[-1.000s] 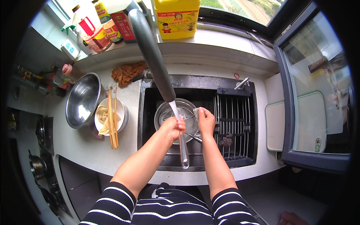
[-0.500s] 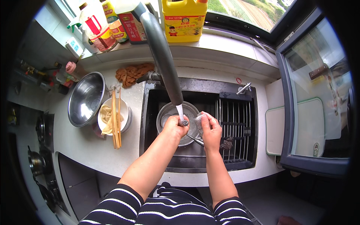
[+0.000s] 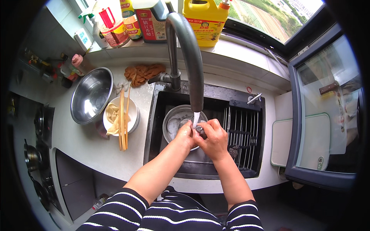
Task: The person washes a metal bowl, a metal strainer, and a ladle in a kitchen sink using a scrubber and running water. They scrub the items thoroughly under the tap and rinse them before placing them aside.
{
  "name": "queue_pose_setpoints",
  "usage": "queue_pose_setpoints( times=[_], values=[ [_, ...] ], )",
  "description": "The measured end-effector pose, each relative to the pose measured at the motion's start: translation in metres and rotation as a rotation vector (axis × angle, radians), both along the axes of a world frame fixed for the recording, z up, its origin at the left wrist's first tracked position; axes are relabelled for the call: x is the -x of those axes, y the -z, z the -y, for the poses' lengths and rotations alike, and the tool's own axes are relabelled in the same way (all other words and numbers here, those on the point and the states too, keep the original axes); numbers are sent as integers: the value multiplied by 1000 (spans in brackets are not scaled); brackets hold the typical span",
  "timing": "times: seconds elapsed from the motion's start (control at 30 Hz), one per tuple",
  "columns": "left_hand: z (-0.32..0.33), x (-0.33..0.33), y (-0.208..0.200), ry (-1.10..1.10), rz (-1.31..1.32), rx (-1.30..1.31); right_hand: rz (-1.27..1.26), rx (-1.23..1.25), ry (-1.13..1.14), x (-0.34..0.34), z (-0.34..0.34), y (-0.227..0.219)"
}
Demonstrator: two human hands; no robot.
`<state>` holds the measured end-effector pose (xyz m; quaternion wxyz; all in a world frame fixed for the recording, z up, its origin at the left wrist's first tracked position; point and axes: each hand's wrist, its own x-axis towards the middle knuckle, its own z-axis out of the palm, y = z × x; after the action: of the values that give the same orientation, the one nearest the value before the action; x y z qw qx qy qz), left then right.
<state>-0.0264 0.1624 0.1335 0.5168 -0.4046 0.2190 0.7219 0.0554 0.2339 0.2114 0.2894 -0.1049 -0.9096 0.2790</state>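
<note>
Under the running faucet (image 3: 194, 73), both my hands meet above a round metal pot (image 3: 166, 129) in the black sink (image 3: 154, 154). My right hand (image 3: 214, 139) is closed around a dark, shiny metal utensil (image 3: 201, 132), its rounded end showing between thumb and fingers. Its kind and the rest of its length are hidden. My left hand (image 3: 186, 135) is beside it, fingers bent together near the stream; what they grip is hidden. Water falls onto the fingers and into the pot, where a pale round shape shows.
Left of the sink are a steel basin (image 3: 91, 96) and a white bowl (image 3: 133, 115) holding pale cloth-like pieces, chopsticks (image 3: 123, 123) lying across it. A brown rag (image 3: 144, 74) lies behind. A drain rack (image 3: 243, 134) fills the sink's right; an open window (image 3: 323, 115) juts in beyond.
The utensil's rounded end was at my left hand and now shows in my right. The clear, crinkled scrap in my right fingers is out of sight. The view has shifted slightly.
</note>
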Motion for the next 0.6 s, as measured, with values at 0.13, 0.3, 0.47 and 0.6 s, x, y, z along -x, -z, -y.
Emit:
queue_pose_setpoints(
  times=[0.13, 0.3, 0.47, 0.6],
  values=[
    [6, 2, 69, -320, 189, 191, -175, 113, 28, -26, -8, -9],
    [6, -11, 48, -190, 292, 236, -160, 67, -31, -61, -15, -16],
    [19, -25, 16, 314, -171, 648, -189, 124, 32, -73, -29, -27],
    [31, -37, 73, 488, -1051, 752, -317, 327, 19, -65, -28, -29]
  ],
)
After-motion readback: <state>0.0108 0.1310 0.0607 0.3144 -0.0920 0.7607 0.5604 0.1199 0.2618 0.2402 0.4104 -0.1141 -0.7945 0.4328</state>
